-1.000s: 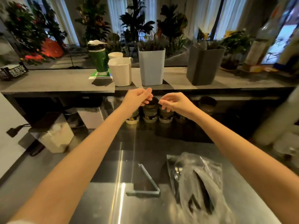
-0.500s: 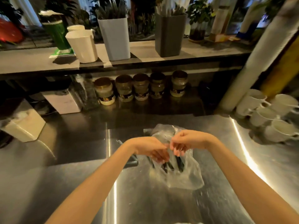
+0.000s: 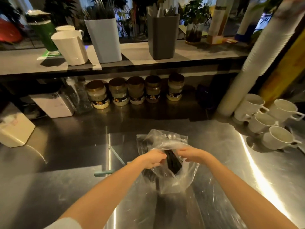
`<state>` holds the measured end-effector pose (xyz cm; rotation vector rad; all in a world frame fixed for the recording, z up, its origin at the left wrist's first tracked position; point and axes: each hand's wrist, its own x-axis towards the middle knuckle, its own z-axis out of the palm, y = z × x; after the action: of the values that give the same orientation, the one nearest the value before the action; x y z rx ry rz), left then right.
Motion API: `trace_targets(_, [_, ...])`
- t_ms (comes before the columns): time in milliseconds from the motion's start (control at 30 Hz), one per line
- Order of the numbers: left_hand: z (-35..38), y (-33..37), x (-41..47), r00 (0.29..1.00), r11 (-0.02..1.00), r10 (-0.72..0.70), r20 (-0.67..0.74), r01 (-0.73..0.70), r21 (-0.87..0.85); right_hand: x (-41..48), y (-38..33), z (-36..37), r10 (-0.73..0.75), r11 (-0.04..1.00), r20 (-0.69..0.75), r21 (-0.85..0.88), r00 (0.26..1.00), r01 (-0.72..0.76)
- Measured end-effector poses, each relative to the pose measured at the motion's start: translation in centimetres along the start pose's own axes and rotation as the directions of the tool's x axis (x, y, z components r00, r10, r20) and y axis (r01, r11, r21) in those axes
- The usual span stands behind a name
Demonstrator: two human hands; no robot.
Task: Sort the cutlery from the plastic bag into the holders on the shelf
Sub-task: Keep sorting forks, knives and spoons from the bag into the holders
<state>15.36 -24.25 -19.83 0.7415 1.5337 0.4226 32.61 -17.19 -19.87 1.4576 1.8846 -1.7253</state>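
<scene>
Two hands (image 3: 154, 158) (image 3: 192, 154) gripping plastic bag (image 3: 165, 139), steel counter (image 3: 66, 187), five jars (image 3: 135, 90) under shelf (image 3: 198, 52)

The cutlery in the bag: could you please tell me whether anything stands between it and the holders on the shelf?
Only the plastic bag: the cutlery lies inside it, with the left hand and right hand gripping its mouth. The way up to the pale holder and dark holder looks free; the jars sit under the shelf.
</scene>
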Motion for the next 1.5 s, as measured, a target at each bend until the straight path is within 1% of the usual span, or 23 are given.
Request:
trace_targets(67, [0.6, 0.2, 0.9, 1.000, 1.000, -0.021, -0.017, 0.021, 0.017, 0.3, 0.7, -0.9, 0.019, 0.999, -0.051, -0.049, 0.999, -0.021])
trace_targets(133, [1.2, 0.6, 1.6, 0.999, 0.999, -0.046, -0.030, 0.045, -0.007, 0.7, 1.4, -1.4, 0.032, 0.996, -0.074, -0.082, 0.997, -0.038])
trace_targets(233, [2.2, 0.7, 2.5, 0.994, 0.997, -0.066, -0.082, 0.063, -0.044, 0.8, 2.3, -1.3, 0.030, 0.998, -0.032, -0.057, 0.999, -0.032])
trace_targets(300, [2.9, 0.4, 3.1, 0.989, 0.997, -0.071, -0.129, 0.066, -0.043, 1.0, 3.0, -1.1, -0.002, 1.000, 0.012, 0.020, 1.000, 0.002])
trace_targets(367, [3.5, -0.1, 4.0, 0.984, 0.997, -0.070, -0.163, 0.066, -0.031, 1.0, 3.7, -0.9, -0.046, 0.987, 0.041, 0.154, 0.998, 0.039])
trace_targets(500, [4.8, -0.4, 4.8, 0.966, 0.990, -0.065, -0.250, 0.094, 0.108, 1.8, 5.4, -0.2, -0.121, 0.928, 0.071, 0.362, 0.990, 0.087])
trace_targets(600, [5.3, 0.0, 5.2, 0.968, 0.988, -0.040, -0.248, 0.075, 0.132, 2.5, 6.0, 0.5, -0.156, 0.878, 0.065, 0.467, 0.986, 0.108])
trace_targets(733, [5.6, 0.3, 5.0, 0.968, 0.990, -0.097, -0.232, 0.117, 0.075, 3.1, 6.3, 1.3, -0.179, 0.800, 0.074, 0.591, 0.981, 0.101])
trace_targets(767, [5.6, 0.2, 5.0, 0.969, 0.991, -0.119, -0.218, 0.130, 0.036, 3.2, 6.5, 1.4, -0.192, 0.786, 0.076, 0.609, 0.978, 0.107])
trace_targets(833, [5.8, -0.4, 5.4, 0.970, 0.987, -0.156, -0.188, 0.147, -0.063, 3.2, 7.0, 1.4, -0.222, 0.771, 0.085, 0.626, 0.971, 0.121])
trace_targets(933, [6.1, -0.3, 5.2, 0.973, 0.980, -0.159, -0.165, 0.137, -0.141, 3.2, 7.3, 1.2, -0.299, 0.749, 0.085, 0.638, 0.950, 0.179])
trace_targets(1000, [5.9, -0.2, 5.0, 0.973, 0.973, -0.166, -0.163, 0.134, -0.188, 3.1, 7.0, 0.9, -0.329, 0.755, 0.055, 0.615, 0.943, 0.227])
trace_targets(1033, [5.9, -0.2, 4.9, 0.975, 0.971, -0.183, -0.129, 0.158, -0.182, 3.0, 6.8, 0.7, -0.338, 0.771, 0.048, 0.587, 0.940, 0.247])
trace_targets(1133, [5.6, -0.7, 4.7, 0.976, 0.949, -0.191, -0.108, 0.155, -0.276, 2.8, 6.5, 0.5, -0.350, 0.845, 0.054, 0.450, 0.935, 0.290])
trace_targets(1167, [5.6, -1.0, 4.5, 0.974, 0.938, -0.200, -0.105, 0.159, -0.308, 2.8, 6.4, 0.4, -0.356, 0.875, 0.056, 0.370, 0.933, 0.312])
trace_targets(1233, [5.6, -1.4, 4.5, 0.975, 0.918, -0.214, -0.056, 0.181, -0.352, 2.8, 6.4, 0.2, -0.366, 0.915, 0.022, 0.193, 0.930, 0.355])
trace_targets(1300, [5.4, -1.6, 4.5, 0.976, 0.901, -0.216, -0.014, 0.194, -0.387, 2.9, 6.9, -0.1, -0.371, 0.928, -0.021, 0.037, 0.928, 0.372])
trace_targets(1367, [5.1, -1.5, 3.8, 0.979, 0.859, -0.200, 0.049, 0.199, -0.471, 3.1, 7.7, -0.1, -0.374, 0.917, -0.036, -0.160, 0.927, 0.364])
trace_targets(1400, [4.9, -1.5, 3.7, 0.978, 0.831, -0.187, 0.095, 0.209, -0.515, 3.2, 8.0, 0.0, -0.368, 0.909, -0.043, -0.224, 0.929, 0.351])
trace_targets(1433, [4.8, -1.4, 3.6, 0.976, 0.806, -0.178, 0.129, 0.220, -0.549, 3.0, 8.1, 0.1, -0.360, 0.911, -0.061, -0.239, 0.931, 0.336])
trace_targets(1500, [4.7, -1.3, 3.2, 0.972, 0.801, -0.185, 0.142, 0.233, -0.552, 2.8, 7.8, 0.3, -0.370, 0.919, -0.114, -0.194, 0.922, 0.345])
